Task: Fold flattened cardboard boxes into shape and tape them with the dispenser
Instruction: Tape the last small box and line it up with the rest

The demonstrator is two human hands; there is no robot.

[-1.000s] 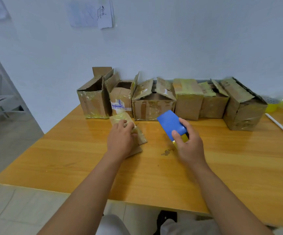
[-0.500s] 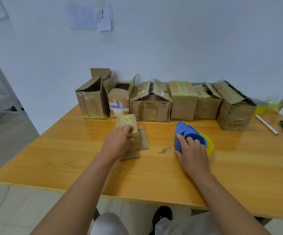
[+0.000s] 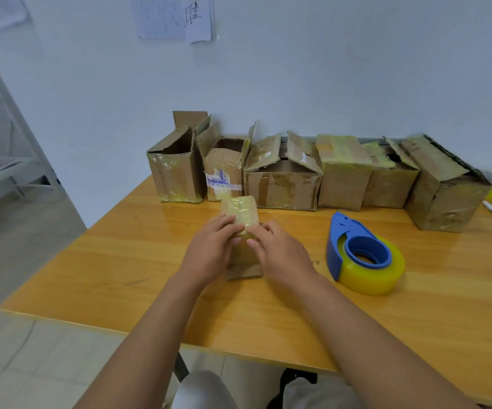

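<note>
Counter [image 3: 91, 270] of orange wood, pushed against a white wall; row of six taped cardboard boxes [image 3: 283, 184] along its far edge, several with flaps up; blue tape dispenser [image 3: 357, 252] with yellow roll lying on its side, right of centre, apart from both hands; small tape-wrapped box [image 3: 240, 214] at centre, standing on the counter; left hand [image 3: 209, 255] and right hand [image 3: 280, 255] on either side of it, each grip curled round its sides, fingertips meeting at its front.

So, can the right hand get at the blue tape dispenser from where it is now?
Probably yes. The right hand rests on the small box, and the tape dispenser lies just to its right on the table, with only bare tabletop between them.
</note>
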